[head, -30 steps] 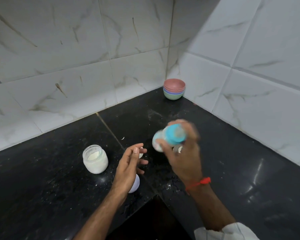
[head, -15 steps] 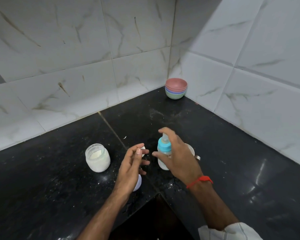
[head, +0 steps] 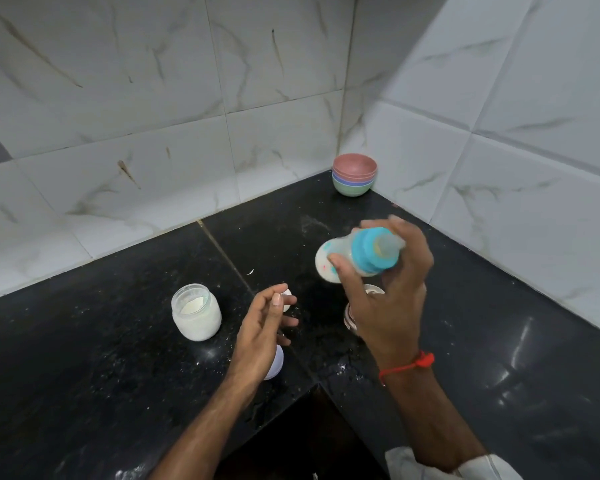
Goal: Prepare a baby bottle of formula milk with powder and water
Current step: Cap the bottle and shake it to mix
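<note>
Black stone table (head: 499, 341) in a white-tiled corner. Right hand (head: 388, 299) grasps a tilted, milky baby bottle with a blue collar (head: 357, 256) above the table. Left hand (head: 260, 337) hovers, fingers relaxed, beside a clear glass jar of white powder (head: 196, 313). Stacked coloured bowls (head: 354, 174) occupy the corner.

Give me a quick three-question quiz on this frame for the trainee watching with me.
1. True or false: the baby bottle stands upright on the counter.
2. Which hand grips the bottle? A) left B) right C) both
3. Fill in: the jar of powder has its lid ____.

Key: 1. False; the right hand holds it tilted in the air, teal collar toward the camera. 2. B; the left hand holds nothing, fingers loosely curled. 3. Off; its mouth is open, white powder showing inside.
</note>
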### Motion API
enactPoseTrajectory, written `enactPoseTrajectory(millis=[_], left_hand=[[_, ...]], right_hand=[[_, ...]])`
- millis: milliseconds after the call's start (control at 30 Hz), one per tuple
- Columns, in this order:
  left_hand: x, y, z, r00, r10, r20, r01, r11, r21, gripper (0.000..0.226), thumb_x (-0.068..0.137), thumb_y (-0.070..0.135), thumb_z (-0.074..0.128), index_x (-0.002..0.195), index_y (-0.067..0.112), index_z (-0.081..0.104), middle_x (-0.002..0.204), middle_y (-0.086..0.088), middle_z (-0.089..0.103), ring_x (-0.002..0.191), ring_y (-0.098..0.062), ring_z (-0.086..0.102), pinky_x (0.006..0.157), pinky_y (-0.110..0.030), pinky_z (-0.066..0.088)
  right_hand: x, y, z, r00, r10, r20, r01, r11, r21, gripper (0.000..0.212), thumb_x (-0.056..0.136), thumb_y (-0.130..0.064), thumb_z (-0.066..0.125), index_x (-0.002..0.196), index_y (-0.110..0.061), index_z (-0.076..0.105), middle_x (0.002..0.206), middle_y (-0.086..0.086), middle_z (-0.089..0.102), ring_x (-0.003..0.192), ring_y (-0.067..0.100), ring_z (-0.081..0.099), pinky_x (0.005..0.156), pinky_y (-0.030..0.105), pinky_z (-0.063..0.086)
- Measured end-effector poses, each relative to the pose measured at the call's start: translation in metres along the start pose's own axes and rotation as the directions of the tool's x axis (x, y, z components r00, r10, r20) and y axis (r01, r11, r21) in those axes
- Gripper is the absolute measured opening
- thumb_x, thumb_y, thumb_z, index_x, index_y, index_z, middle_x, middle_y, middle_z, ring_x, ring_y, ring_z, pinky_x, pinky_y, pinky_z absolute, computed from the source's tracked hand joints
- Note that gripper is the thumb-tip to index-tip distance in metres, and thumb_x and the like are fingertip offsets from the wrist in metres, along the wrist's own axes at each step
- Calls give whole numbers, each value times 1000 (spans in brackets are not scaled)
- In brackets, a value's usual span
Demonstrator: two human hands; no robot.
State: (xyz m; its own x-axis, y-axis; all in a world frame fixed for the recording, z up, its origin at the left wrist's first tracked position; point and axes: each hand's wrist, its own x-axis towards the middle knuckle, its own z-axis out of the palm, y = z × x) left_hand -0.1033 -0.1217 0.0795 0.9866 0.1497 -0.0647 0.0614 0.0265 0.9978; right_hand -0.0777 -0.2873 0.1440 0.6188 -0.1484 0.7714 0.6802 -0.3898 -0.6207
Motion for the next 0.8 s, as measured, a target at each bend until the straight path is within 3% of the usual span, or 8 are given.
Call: enactPoseTrajectory(millis=[67, 167, 267, 367, 500, 633, 700, 800], left_hand=[[0, 0, 1, 1000, -1, -1, 1, 1000, 1, 45, 93, 52, 47, 128, 30, 63, 118, 3, 75, 91, -18, 73, 74, -39, 59], [-1, 1, 4, 1000, -3, 10, 3, 1000, 3, 46, 93, 52, 47, 130, 29, 62, 119, 4, 75, 94, -22, 74, 76, -40, 59], [1, 1, 2, 1000, -3, 7, 3, 1000, -4, 46, 92, 52, 47, 129, 29, 63, 118, 3, 75, 95, -23, 74, 74, -38, 59], [1, 1, 1, 1000, -6, -2, 6, 1000, -14, 45, 93, 53, 47, 128, 30, 63, 118, 3, 75, 94, -23, 73, 73, -36, 59], [0, 3, 8, 1000, -12, 8, 12, 999, -35, 35, 102, 39, 48, 129, 24, 63, 117, 1, 75, 88, -17, 71, 68, -31, 55], [1, 3, 6, 1000, 1, 11, 0, 999, -49, 43, 96, 45, 48, 130, 23, 63, 118, -1, 74, 89, -20, 71, 70, -36, 54], [1, 1, 4, 1000, -1, 5, 1, 999, -47, 46, 93, 49, 48, 129, 26, 63, 118, 0, 74, 91, -21, 71, 72, -38, 56], [0, 1, 6, 1000, -3, 3, 3, 999, -47, 38, 98, 43, 48, 128, 25, 63, 117, -1, 74, 89, -20, 71, 70, -36, 55]], right_hand=[[-5, 16, 3, 989, 26, 145, -16, 997, -69, 71, 84, -13, 85, 138, -24, 40, 134, 11, 57, 124, 22, 60, 106, 38, 51], [-18, 34, 1, 830, 228, 509, -74, 950, -304, 74, 88, -33, 81, 148, -36, 37, 141, -8, 53, 120, -2, 51, 105, 36, 50], [-9, 20, -4, 970, 64, 236, -44, 995, -89, 76, 83, -23, 86, 143, -24, 40, 138, -8, 53, 125, 7, 56, 110, 27, 47], [-1, 7, -2, 997, -57, -45, 58, 998, 24, 69, 81, -3, 86, 132, -11, 41, 130, 13, 58, 118, 38, 64, 103, 44, 53], [-13, 26, 5, 872, 207, 444, -102, 963, -250, 70, 87, -30, 82, 146, -24, 45, 140, -2, 57, 124, 6, 55, 106, 40, 50], [-9, 9, -1, 986, 81, 143, -70, 994, -83, 76, 82, -22, 87, 143, -25, 41, 138, -6, 57, 124, 10, 60, 108, 24, 47], [-9, 8, 3, 999, 47, -13, -47, 998, -29, 75, 82, -13, 87, 139, -21, 40, 134, 6, 61, 123, 22, 63, 107, 33, 50], [-18, 22, 10, 927, 183, 328, -139, 978, -154, 70, 87, -29, 82, 144, -30, 41, 138, -3, 56, 128, 3, 53, 108, 40, 49]])
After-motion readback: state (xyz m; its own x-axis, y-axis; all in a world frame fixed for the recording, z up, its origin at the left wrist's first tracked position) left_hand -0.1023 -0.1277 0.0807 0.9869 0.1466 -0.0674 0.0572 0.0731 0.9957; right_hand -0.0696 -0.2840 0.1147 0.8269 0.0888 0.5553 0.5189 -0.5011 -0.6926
